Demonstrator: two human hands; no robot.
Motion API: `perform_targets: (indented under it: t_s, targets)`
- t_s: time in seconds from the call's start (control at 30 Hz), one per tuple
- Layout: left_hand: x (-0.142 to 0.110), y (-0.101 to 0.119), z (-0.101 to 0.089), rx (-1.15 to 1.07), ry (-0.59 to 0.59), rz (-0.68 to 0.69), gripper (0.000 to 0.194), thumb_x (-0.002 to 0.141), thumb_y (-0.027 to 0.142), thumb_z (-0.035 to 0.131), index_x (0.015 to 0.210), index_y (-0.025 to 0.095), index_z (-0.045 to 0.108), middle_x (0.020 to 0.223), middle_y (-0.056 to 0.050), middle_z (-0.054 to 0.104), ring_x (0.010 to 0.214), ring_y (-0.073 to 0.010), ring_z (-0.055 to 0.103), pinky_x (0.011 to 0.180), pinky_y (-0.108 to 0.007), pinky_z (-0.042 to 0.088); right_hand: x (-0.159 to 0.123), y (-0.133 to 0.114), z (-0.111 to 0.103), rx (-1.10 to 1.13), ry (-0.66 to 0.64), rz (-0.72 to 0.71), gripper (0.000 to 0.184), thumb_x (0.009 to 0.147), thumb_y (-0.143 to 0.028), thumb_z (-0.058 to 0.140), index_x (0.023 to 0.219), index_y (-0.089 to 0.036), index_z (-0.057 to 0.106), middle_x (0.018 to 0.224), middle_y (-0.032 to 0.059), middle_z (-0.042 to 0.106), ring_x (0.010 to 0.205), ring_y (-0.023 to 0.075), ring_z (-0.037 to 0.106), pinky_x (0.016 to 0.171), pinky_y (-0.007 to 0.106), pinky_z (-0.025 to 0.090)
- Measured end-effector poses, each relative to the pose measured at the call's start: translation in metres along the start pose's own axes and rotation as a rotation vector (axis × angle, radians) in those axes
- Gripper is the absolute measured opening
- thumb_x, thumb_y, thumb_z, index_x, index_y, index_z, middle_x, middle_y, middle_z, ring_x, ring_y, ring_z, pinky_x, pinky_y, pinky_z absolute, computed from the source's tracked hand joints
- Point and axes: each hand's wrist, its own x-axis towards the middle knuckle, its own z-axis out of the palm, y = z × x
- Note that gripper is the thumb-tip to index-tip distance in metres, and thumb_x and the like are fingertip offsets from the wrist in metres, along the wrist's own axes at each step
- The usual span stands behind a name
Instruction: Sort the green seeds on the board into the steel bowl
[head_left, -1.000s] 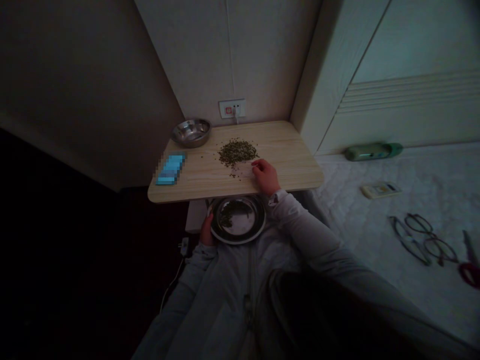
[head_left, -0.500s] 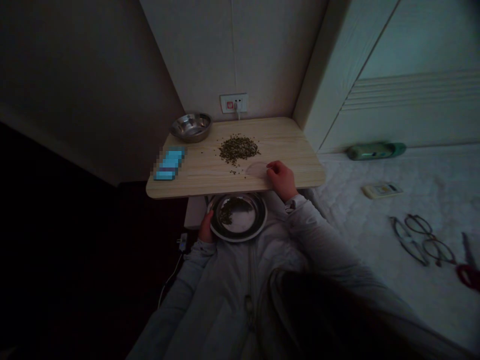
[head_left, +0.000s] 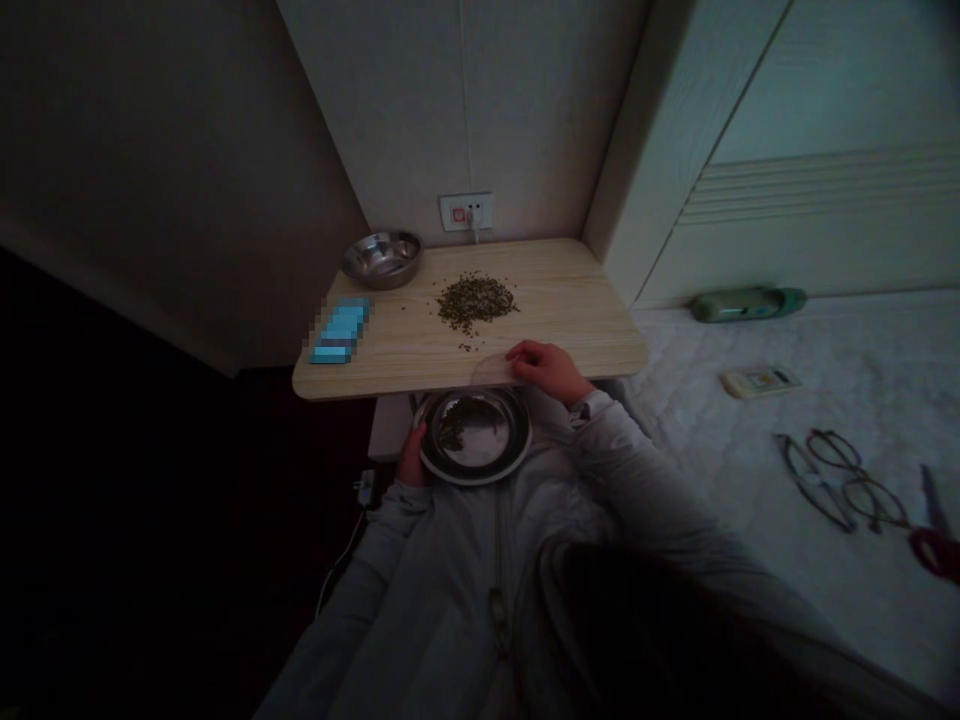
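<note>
My left hand [head_left: 412, 458] grips the left rim of a round metal dish [head_left: 480, 467], just below the table's front edge. Small dark green grains lie in the dish, mostly at its left and back. Over the front of the wooden table [head_left: 570, 300], my right hand [head_left: 550, 370] is closed on a thin, clear, rounded sheet [head_left: 489, 371]. Its exact kind is hard to make out. Farther back on the tabletop spreads a pile of the same-looking grains [head_left: 476, 299], with a few strays in front of it.
A steel bowl [head_left: 382, 262] stands at the table's back left, behind a blurred phone [head_left: 341, 330]. On the white bedding [head_left: 690, 430] at right lie a green bottle-like object [head_left: 746, 304], a remote control [head_left: 761, 380], eyeglasses [head_left: 817, 480] and red-handled scissors [head_left: 935, 550]. A wall socket [head_left: 466, 212] holds a plug.
My right hand has moved left and toward the table's front edge, carrying the clear sheet, which now reaches that edge above the dish. My left hand keeps its hold on the dish.
</note>
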Motion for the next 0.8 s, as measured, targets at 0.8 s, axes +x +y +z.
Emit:
perform_targets:
  t_s: [0.8]
  targets:
    - [-0.029,0.025,0.030,0.014,0.064,0.006,0.032,0.078,0.020,0.037,0.062,0.021,0.065,0.070,-0.002,0.068,0.087,-0.0201,0.060,0.086,-0.034,0.042,0.030,-0.001,0.008,0.094,0.342,0.101,0.025,0.066,-0.027,0.042,0.080,-0.016,0.060,0.055,-0.0019,0.049,0.054,0.0119,0.044,0.056,0.024,0.033]
